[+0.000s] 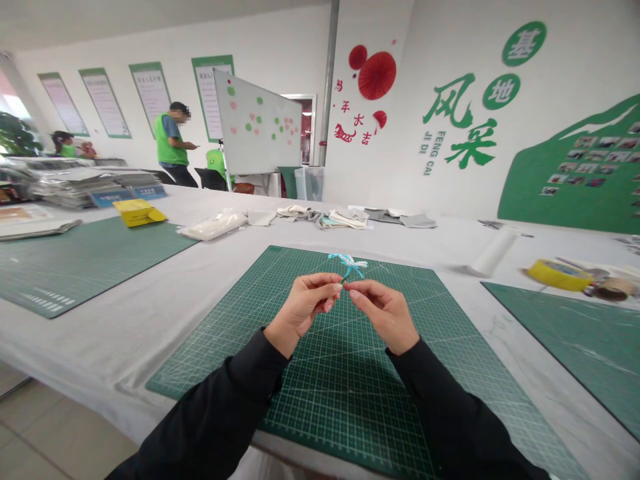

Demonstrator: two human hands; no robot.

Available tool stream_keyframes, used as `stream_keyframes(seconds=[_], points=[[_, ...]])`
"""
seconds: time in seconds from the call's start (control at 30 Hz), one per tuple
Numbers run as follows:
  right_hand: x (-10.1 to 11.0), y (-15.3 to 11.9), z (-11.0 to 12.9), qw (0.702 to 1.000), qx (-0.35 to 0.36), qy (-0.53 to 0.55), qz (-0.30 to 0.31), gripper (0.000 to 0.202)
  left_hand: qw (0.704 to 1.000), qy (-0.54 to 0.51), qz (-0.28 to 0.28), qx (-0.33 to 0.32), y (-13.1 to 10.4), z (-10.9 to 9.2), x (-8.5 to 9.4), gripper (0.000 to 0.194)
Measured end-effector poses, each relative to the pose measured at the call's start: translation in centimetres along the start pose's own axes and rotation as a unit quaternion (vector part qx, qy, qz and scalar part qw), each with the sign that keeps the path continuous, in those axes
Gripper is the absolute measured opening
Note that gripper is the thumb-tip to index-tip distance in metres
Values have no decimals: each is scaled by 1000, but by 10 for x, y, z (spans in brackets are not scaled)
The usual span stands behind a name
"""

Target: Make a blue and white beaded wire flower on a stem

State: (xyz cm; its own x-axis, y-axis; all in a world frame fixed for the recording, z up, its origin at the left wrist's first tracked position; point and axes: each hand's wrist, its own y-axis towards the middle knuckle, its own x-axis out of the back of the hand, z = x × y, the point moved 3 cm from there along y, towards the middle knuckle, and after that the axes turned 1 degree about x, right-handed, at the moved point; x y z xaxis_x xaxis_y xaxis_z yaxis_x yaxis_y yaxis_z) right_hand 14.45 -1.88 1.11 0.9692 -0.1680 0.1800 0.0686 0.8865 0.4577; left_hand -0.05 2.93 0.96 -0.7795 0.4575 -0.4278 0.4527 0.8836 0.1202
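A small beaded flower (349, 262), light blue and white with a green stem, is held upright above the green cutting mat (345, 393). My left hand (309, 300) is closed in a pinch on the stem just under the petals. From the other side, my right hand (383, 308) also pinches at the stem, thumb and forefinger pressed together. The two sets of fingertips nearly meet, and they hide the lower stem.
Left of the mat lie another mat (100, 260), a yellow card (138, 213) and a plastic-wrapped pack (215, 225). Behind are fabric pieces (345, 218). At right are a white roll (495, 252), yellow tape (559, 275) and a third mat (575, 340). A person (171, 143) stands far back.
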Motion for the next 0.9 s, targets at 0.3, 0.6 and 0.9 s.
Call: stream_keyframes(seconds=[0.3,0.6,0.9], points=[[-4,-11,20,959,168,-201,-111,12,1000,-27,-16,-1,-2,1,-5,21],[-7,-17,31,888,319,-297,-149,12,996,-28,-81,-7,-4,-2,-2,26],[0,-17,37,798,417,-409,-152,19,996,21,-86,-30,1,1,0,21]])
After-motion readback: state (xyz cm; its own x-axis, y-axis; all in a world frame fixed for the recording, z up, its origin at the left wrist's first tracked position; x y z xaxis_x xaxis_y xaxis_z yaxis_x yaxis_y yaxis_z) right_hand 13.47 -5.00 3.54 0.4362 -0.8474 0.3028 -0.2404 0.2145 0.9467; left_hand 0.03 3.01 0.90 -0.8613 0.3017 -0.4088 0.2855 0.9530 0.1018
